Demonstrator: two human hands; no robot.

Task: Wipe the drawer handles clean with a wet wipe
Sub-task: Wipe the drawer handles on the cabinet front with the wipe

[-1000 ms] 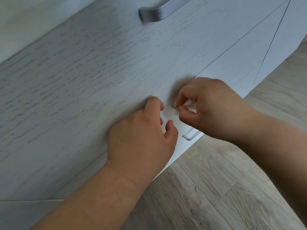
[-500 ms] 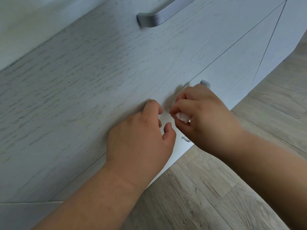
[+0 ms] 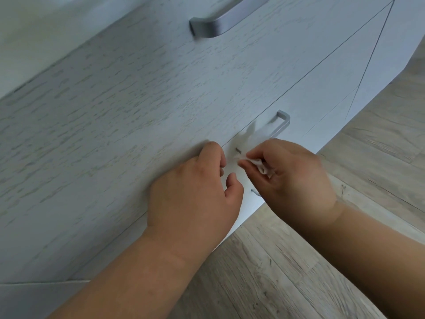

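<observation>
Right hand (image 3: 292,173) pinches the wipe (image 3: 257,163); the handle (image 3: 279,126) runs diagonally just above it. Left hand (image 3: 195,187), fingers relaxed, rests on the drawer front (image 3: 115,111).

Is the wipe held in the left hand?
No. The right hand pinches the wipe; the left hand rests empty on the drawer front.

wet wipe (image 3: 258,163) before lower handle (image 3: 281,124), upper handle (image 3: 220,25) above

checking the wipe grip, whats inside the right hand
A crumpled white wet wipe, pinched between the right hand's thumb and fingers. Its tip pokes out; the rest is covered by the curled fingers.
</observation>
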